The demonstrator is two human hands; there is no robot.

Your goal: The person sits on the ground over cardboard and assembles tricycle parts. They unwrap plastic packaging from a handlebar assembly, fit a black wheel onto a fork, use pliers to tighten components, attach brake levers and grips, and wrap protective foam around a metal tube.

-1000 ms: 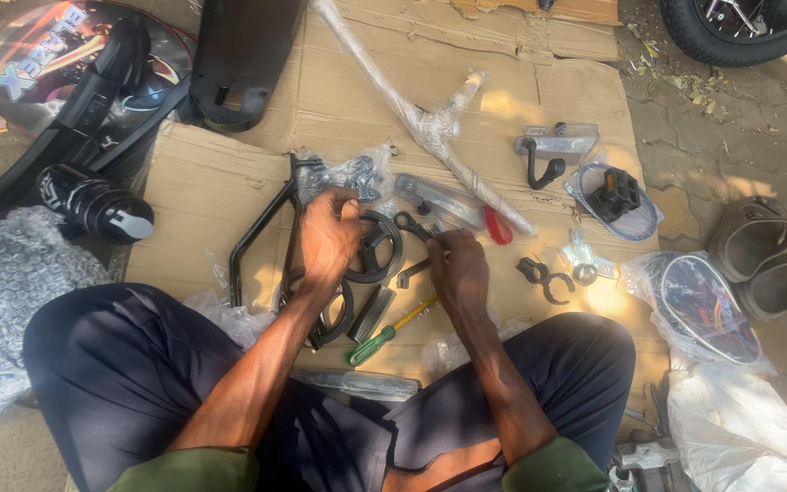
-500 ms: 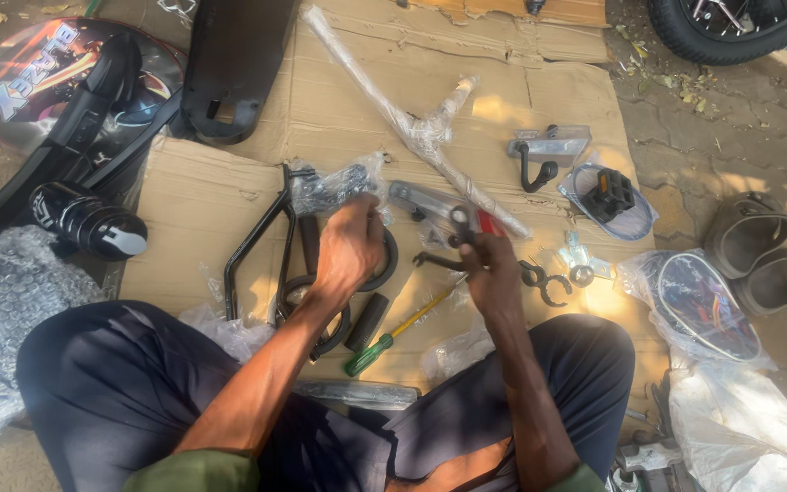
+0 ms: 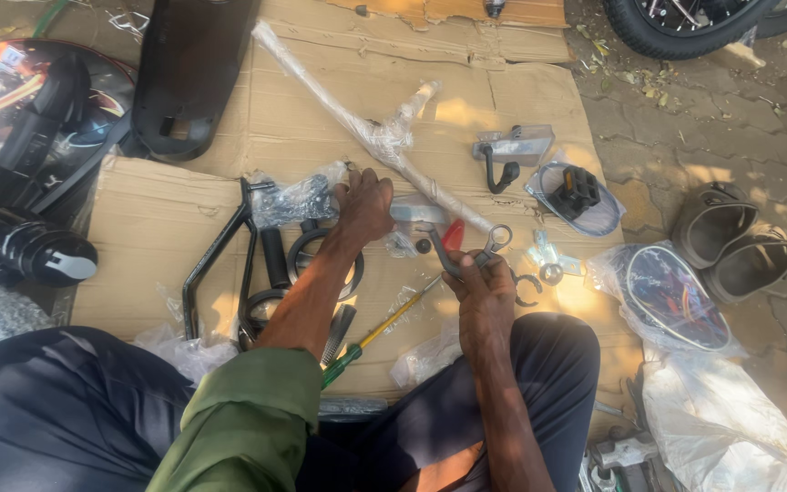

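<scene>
I sit on flattened cardboard [image 3: 184,228] with parts spread before me. My left hand [image 3: 363,206] reaches forward and rests on a small plastic-wrapped metal part [image 3: 416,211] beside a long plastic-wrapped tube [image 3: 366,128]. My right hand [image 3: 480,287] grips a metal spanner [image 3: 494,240], its ring end pointing up and away. A red-handled tool [image 3: 453,232] lies just left of the spanner. A green and yellow screwdriver [image 3: 377,333] lies between my arms. Under my left forearm sit a black bent frame [image 3: 220,251] and black rings [image 3: 307,255].
A black panel [image 3: 189,77] lies at the top left, dark motorcycle parts [image 3: 34,251] at the left. A wrapped bracket [image 3: 512,150], a bagged black part [image 3: 578,193], a bagged lamp [image 3: 676,296], sandals [image 3: 730,241] and white bags [image 3: 730,428] are at the right. A tyre [image 3: 676,23] is top right.
My left hand has moved forward off the black rings to the wrapped part near the tube. My right hand has picked up the spanner and raised it.
</scene>
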